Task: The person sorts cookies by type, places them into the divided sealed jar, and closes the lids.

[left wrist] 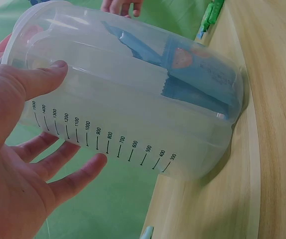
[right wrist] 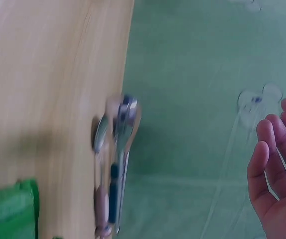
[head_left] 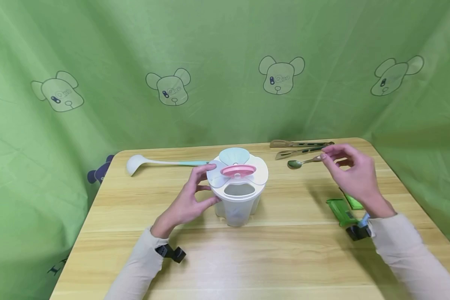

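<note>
A translucent lobed storage container [head_left: 237, 211] with printed volume marks stands on the table. Its white lid has several flaps; the pink flap [head_left: 238, 170] is raised behind a hole at the front. A blue wrapped packet [left wrist: 193, 69] shows inside through the wall. My left hand [head_left: 187, 202] grips the container's left side near the top, thumb toward the front. My right hand [head_left: 354, 173] hovers over the table's right side, fingers loosely bent and holding nothing. In the head view its fingertips overlap the spoon handle; the right wrist view shows them apart from the spoon [right wrist: 101, 137].
Behind the right hand lie tongs [head_left: 300, 149] near the back edge. Green packets [head_left: 341, 211] rest below the right wrist. A white ladle [head_left: 136, 163] with a turquoise handle lies back left. A green curtain [head_left: 225, 116] hangs behind the wooden table [head_left: 225, 266].
</note>
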Action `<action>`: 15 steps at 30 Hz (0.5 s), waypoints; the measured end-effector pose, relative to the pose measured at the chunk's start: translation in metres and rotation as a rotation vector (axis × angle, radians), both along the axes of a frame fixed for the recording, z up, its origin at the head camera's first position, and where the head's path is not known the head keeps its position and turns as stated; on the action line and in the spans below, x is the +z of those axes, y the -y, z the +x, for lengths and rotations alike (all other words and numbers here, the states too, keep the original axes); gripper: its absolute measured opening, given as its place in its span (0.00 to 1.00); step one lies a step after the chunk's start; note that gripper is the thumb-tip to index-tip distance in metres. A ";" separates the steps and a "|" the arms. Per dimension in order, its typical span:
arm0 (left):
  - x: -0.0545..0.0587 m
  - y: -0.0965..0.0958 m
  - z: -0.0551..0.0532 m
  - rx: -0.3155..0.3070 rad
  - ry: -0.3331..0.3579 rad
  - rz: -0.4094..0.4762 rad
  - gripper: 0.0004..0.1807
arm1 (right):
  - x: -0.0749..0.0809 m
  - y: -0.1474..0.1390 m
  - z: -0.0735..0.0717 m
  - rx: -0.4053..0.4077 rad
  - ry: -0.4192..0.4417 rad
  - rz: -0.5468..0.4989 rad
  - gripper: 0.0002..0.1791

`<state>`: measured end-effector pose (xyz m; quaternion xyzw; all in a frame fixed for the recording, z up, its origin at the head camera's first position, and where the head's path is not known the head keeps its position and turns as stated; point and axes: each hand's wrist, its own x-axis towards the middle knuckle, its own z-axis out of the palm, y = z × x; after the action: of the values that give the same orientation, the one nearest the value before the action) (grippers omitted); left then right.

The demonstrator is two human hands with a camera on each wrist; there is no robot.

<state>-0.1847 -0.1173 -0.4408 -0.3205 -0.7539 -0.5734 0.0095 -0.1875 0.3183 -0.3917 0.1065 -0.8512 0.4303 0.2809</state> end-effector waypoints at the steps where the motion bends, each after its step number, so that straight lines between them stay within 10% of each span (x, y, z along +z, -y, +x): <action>1: 0.000 0.000 0.000 -0.001 0.001 0.000 0.49 | -0.001 -0.005 -0.001 -0.019 0.017 0.000 0.12; 15: -0.001 0.000 -0.001 -0.002 -0.008 0.010 0.49 | -0.016 -0.075 -0.023 -0.186 0.218 0.022 0.16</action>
<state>-0.1857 -0.1171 -0.4421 -0.3236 -0.7507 -0.5758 0.0135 -0.2109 0.3933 -0.4080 -0.0171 -0.8876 0.4020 0.2243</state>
